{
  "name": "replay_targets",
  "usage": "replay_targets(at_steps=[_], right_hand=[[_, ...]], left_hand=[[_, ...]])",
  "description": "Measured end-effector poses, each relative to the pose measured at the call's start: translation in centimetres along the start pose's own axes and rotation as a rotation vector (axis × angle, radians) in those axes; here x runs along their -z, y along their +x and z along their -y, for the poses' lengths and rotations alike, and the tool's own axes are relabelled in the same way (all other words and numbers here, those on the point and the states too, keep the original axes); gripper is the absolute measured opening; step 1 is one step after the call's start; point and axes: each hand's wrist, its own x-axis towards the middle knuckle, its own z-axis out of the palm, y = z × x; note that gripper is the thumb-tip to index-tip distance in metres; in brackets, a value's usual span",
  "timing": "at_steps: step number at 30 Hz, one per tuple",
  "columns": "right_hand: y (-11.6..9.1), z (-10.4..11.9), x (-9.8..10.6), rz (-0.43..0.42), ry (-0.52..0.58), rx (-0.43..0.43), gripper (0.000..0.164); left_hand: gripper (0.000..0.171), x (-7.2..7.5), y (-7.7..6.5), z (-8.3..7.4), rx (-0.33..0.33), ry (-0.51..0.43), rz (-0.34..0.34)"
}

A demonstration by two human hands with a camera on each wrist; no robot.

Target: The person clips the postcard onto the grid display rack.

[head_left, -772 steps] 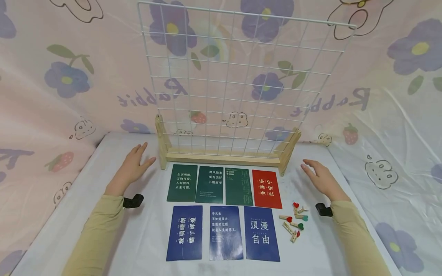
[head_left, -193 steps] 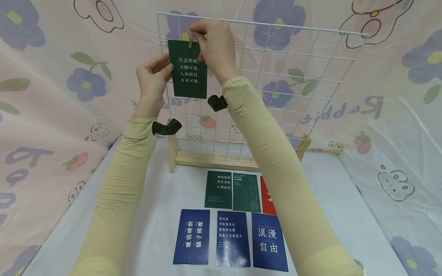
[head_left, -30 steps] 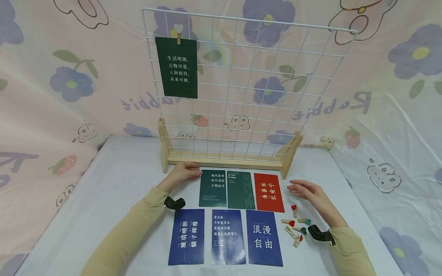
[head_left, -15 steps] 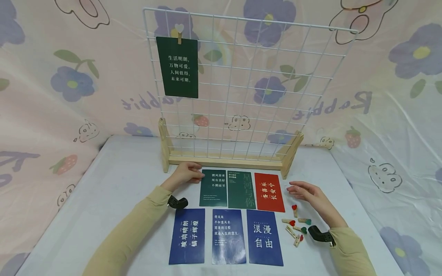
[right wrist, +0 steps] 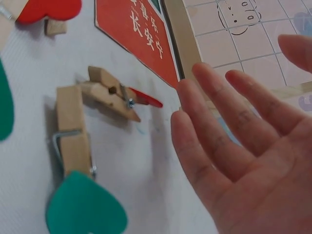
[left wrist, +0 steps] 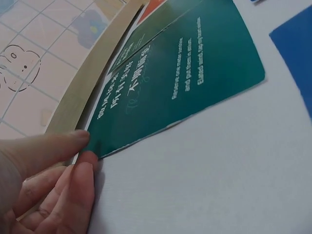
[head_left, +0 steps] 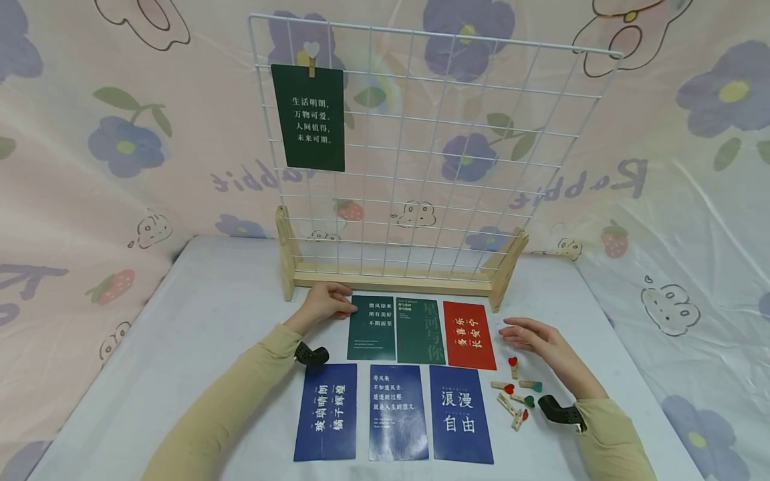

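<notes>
My left hand (head_left: pixel 323 306) is at the upper left corner of a dark green card (head_left: pixel 371 327) lying on the table. In the left wrist view, the thumb (left wrist: pixel 78 140) and a curled finger (left wrist: pixel 87 158) pinch that corner. My right hand (head_left: pixel 541 341) hovers beside a red card (head_left: pixel 469 335), fingers extended and holding nothing. Just below it lie several small wooden clothespins (head_left: pixel 519 402) with red or green hearts. Another green card (head_left: pixel 308 120) hangs at the upper left of a white wire grid (head_left: pixel 445 160), held by a clothespin with a white heart (head_left: pixel 311 57).
The grid stands in a wooden base (head_left: pixel 391 283) behind the cards. A third green card (head_left: pixel 420 331) lies between the pinched one and the red one. Blue cards (head_left: pixel 325 412) form a front row on the white tabletop (head_left: pixel 228 280). Patterned fabric (head_left: pixel 662 200) surrounds the table.
Since the oldest frame, one green card has gone from the table to the grid, clipped with the white-heart clothespin. Both hands have since come down from it. Over the last second they barely move.
</notes>
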Motion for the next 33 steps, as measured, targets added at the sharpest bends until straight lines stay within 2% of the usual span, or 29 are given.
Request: replay_targets(at_steps=[8, 12, 21, 29, 33], right_hand=[[-0.04, -0.27, 0.02, 0.003, -0.018, 0.005, 0.049], [-0.09, -0.45, 0.04, -0.004, -0.018, -0.020, 0.049], [-0.19, -0.41, 0.02, -0.006, -0.006, -0.019, 0.049], [-0.06, -0.44, -0.39, -0.007, -0.008, -0.046, 0.050], [0.10, -0.65, -0.36, -0.011, -0.008, -0.054, 0.049]], left_hand=[[0.044, -0.40, 0.19, 0.35, -0.040, 0.081, -0.047], [0.045, -0.58, 0.12, 0.51, -0.062, 0.112, -0.068], [0.044, -0.62, -0.03, 0.57, -0.113, 0.146, -0.088], [0.042, -0.66, 0.04, 0.68, -0.111, 0.179, -0.097], [0.040, -0.76, 0.24, 0.67, -0.121, 0.230, -0.111]])
